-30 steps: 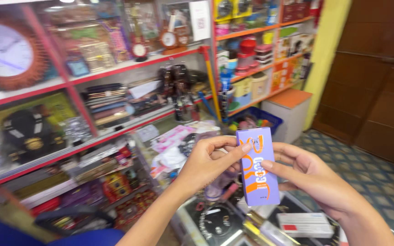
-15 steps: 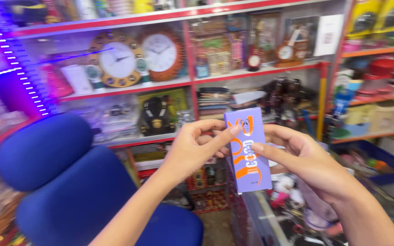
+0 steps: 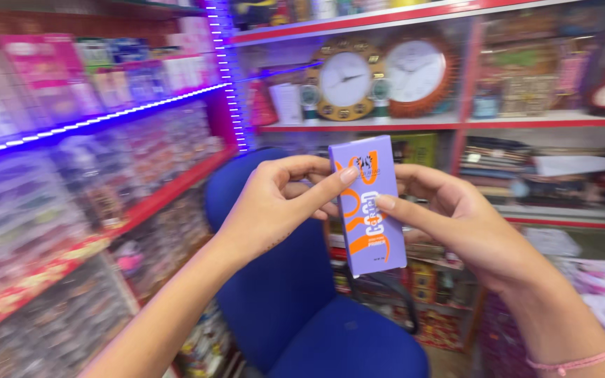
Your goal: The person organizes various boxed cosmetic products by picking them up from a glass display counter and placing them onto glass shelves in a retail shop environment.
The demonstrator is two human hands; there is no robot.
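Just one head-worn cam here, looking forward and slightly down, really close on both hands at chest height (no second view to overlap with). Beyond them it faces the blue chair and the red shop shelves.

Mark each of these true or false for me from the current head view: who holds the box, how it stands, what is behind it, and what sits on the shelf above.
1. Both hands, left hand and right hand, hold the tall purple cardboard box with orange markings. True.
2. The box lies flat on a table. False: it is held upright in the air.
3. A blue padded office chair is behind the box. True.
4. The red-edged shelf carries no clocks. False: two round wall clocks stand there.
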